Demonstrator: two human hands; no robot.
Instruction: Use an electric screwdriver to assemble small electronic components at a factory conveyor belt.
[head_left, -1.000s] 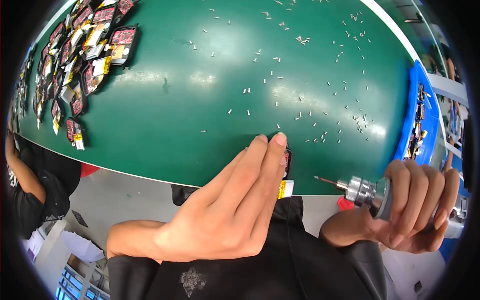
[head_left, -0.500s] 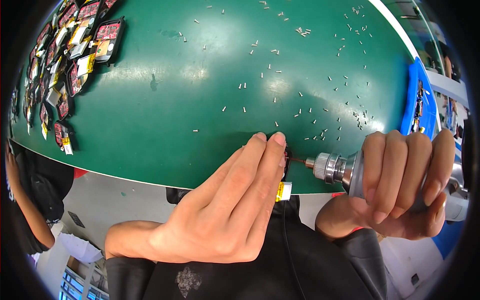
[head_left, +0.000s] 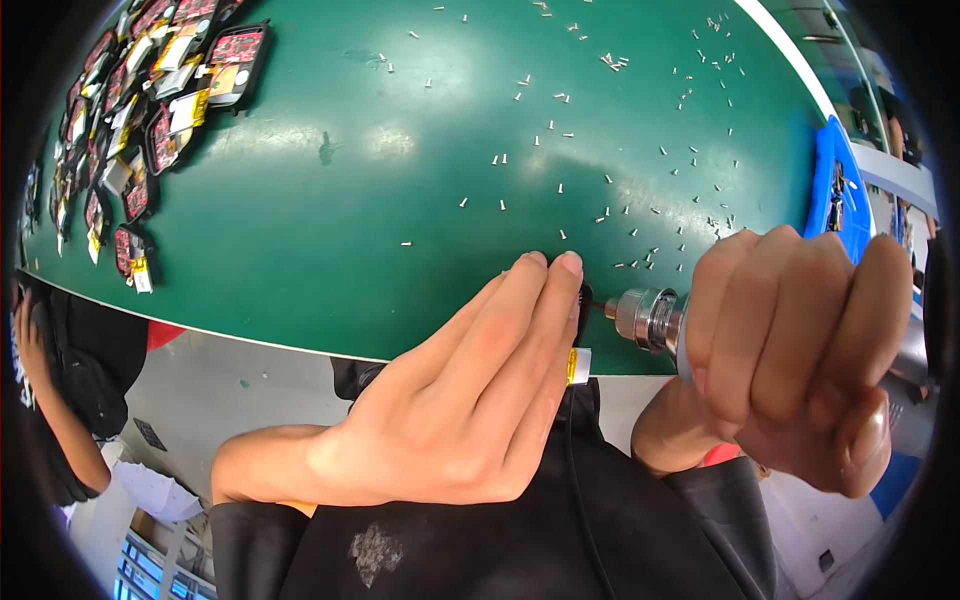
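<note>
My left hand [head_left: 450, 400] lies at the table's near edge, fingers long and pressed together, gripping a small black device housing [head_left: 585, 312]. Most of that housing is hidden behind the fingers, and so is the thumb. A silver battery with yellow tape [head_left: 580, 367] sticks out of it below the fingers. Wrapped in my right hand [head_left: 800, 345] is a silver electric screwdriver [head_left: 650, 318], held almost level. Its thin bit points left and meets the housing's right side; the exact contact spot is hidden.
Loose small screws [head_left: 615, 63] are scattered over the green table [head_left: 330, 250]. Several open device housings [head_left: 237, 60] with red boards and batteries crowd the far left. A blue bin [head_left: 838, 190] stands at the right edge. Another person's arm [head_left: 55, 400] shows at the left.
The screwdriver and my right hand have moved left, and less of the bit shows. The housing appears turned, so its red board no longer shows. The whole view has shifted slightly.
</note>
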